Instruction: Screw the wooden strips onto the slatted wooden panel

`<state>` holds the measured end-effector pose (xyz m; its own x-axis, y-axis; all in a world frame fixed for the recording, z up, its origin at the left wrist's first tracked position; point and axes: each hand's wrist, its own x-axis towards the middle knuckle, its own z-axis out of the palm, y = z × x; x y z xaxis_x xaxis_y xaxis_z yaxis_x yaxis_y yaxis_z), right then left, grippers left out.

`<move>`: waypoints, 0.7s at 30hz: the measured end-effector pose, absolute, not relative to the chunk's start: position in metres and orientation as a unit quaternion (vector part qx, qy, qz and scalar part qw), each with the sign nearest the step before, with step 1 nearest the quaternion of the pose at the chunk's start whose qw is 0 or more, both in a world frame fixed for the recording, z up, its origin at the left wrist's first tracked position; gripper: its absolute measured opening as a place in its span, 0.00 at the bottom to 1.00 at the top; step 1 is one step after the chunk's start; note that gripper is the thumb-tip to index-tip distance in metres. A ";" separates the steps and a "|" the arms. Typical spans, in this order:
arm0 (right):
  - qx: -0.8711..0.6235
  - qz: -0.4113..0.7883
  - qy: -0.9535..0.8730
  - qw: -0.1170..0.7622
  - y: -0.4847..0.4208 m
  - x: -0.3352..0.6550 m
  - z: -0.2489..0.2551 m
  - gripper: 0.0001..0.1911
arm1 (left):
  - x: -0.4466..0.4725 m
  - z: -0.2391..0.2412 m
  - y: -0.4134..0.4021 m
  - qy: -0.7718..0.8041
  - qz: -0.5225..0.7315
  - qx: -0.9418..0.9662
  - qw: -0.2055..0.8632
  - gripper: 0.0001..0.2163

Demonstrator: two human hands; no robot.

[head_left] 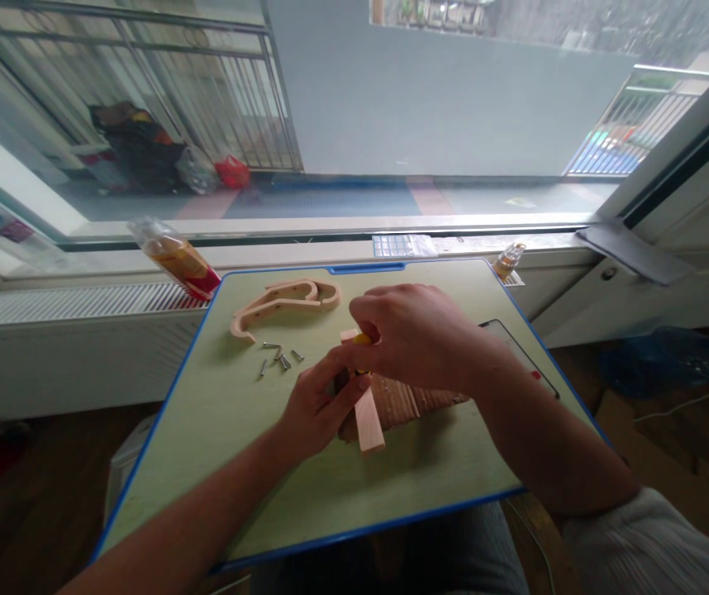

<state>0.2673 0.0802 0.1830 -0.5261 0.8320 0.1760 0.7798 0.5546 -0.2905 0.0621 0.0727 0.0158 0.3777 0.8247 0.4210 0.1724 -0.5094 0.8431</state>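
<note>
My right hand is closed from above around a yellow-handled tool that looks like a screwdriver. Most of it is hidden by my fingers, its tip too. Below it, my left hand pinches a pale wooden strip, thumb and fingers close to the tool. The strip lies across a brown ridged wooden block on the table. To the left lie several loose metal screws. Behind them rest curved pale wooden pieces with small holes.
The small table has a pale green top and a blue rim. A dark-edged flat device lies partly under my right forearm. A bottle stands beyond the left corner, a smaller bottle beyond the right. A window sill borders the far edge.
</note>
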 end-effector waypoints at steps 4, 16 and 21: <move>-0.457 0.100 -0.872 0.148 0.079 0.274 0.185 0.21 | 0.063 0.015 0.073 0.319 0.461 0.735 0.380 0.10; -0.365 0.192 -0.896 0.162 0.075 0.289 0.198 0.12 | 0.066 0.024 0.071 0.314 0.454 0.732 0.399 0.09; -0.380 0.188 -0.891 0.165 0.074 0.285 0.196 0.10 | 0.064 0.021 0.071 0.316 0.456 0.721 0.415 0.11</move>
<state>0.2851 0.0743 0.1965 -0.6570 0.7386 0.1510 0.6146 0.6407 -0.4602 0.0645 0.0713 0.0211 0.3837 0.8343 0.3958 0.0776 -0.4562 0.8865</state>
